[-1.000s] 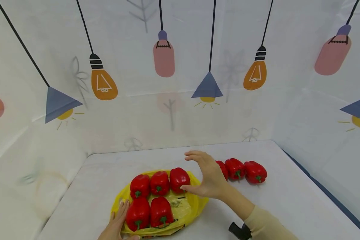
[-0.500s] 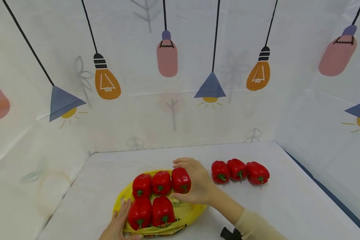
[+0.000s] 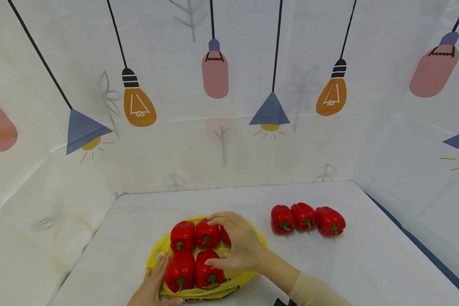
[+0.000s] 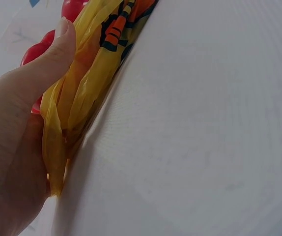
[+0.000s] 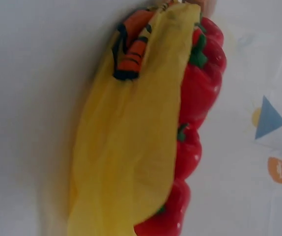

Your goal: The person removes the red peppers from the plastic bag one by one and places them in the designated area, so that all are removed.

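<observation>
A yellow plastic bag [image 3: 248,278] lies spread with its rim rolled up around several red bell peppers [image 3: 182,236] with green stems. Against its left side rests my left hand [image 3: 151,282], fingers straight along the bag and the front-left pepper [image 3: 180,272]. The left wrist view has my thumb [image 4: 57,54] lying along the bag's yellow rim [image 4: 89,83]. My right hand [image 3: 241,246] hovers over the bag's right part, thumb and fingers spread apart and holding nothing. It partly hides the back-right pepper [image 3: 225,235]; its thumb tip overlaps the front-right pepper [image 3: 210,267], contact unclear.
Three more red bell peppers [image 3: 307,216] sit in a row to the right of the bag on the white table [image 3: 348,259]. A white sheet [image 3: 229,157] printed with lamps hangs behind and at both sides. A dark blue edge [image 3: 417,242] runs along the right.
My right hand has moved left and lower, from beside the back-right pepper to over the bag. The left hand stays at the bag's left side. The peppers keep their places.
</observation>
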A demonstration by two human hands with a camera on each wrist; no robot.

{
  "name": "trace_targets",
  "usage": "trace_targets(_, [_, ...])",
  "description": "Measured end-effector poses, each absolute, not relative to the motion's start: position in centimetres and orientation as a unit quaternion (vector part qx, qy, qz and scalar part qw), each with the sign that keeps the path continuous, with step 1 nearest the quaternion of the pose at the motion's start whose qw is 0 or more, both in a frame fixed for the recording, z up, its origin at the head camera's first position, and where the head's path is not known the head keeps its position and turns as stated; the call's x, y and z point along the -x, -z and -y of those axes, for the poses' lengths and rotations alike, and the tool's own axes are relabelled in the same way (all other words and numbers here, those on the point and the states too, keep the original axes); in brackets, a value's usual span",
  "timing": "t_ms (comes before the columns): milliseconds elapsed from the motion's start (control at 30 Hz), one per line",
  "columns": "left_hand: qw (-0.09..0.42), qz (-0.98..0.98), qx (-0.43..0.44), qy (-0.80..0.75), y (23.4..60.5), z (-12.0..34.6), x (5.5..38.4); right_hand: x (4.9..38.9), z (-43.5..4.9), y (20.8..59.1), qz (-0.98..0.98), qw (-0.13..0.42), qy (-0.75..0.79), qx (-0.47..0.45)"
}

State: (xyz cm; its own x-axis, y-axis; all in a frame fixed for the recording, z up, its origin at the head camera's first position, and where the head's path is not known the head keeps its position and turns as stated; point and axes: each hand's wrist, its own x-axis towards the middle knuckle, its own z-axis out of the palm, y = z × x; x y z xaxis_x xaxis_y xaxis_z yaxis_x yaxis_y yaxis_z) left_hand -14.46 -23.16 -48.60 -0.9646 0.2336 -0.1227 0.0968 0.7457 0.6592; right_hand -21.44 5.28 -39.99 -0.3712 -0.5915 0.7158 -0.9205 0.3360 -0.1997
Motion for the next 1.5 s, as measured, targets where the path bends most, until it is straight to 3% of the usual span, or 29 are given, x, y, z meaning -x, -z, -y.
trace_targets(300, [0.085,-0.932,-0.084,-0.341,48.7,22.9,14.4,21.1,-3.8,42.0,0.811,0.167,-0.308,-0.468])
trace_targets(600, [0.088,-0.930,-0.084,-0.346,48.8,22.7,14.4,21.4,-3.4,43.8,0.881,-0.058,-0.244,-0.402])
trace_targets(800, [0.087,-0.927,-0.090,-0.353,48.6,22.7,14.4,21.4,-3.2,44.5,0.894,-0.108,-0.226,-0.372])
trace_targets(1133, [0.086,-0.926,-0.098,-0.355,48.6,22.8,14.4,21.3,-3.0,43.9,0.886,-0.108,-0.280,-0.354])
trace_targets(1500, [0.085,-0.926,-0.100,-0.354,48.5,22.9,14.4,21.5,-3.8,41.0,0.859,0.071,-0.345,-0.373])
